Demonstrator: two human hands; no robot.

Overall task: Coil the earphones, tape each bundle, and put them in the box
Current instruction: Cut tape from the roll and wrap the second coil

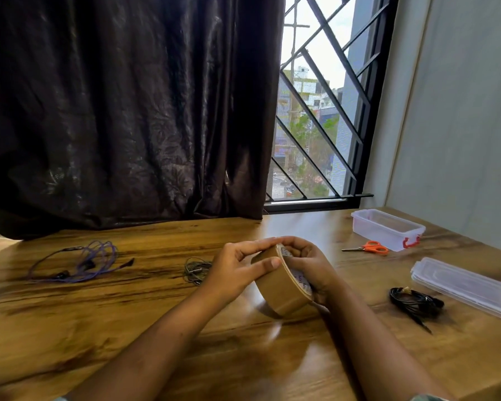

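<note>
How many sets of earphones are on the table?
3: purple earphones loose at far left, a grey coiled bundle beside the left hand, black earphones bundled at right near the lid. None seem hidden.

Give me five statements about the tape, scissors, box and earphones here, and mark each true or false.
1. Both hands, left and right, hold the brown tape roll. True.
2. The orange-handled scissors lie inside the clear box. False: they lie on the table beside it.
3. The purple earphones are taped. False: they lie loose.
4. The box lid is off. True.
5. The black earphones are in the box. False: they lie on the table.
</note>
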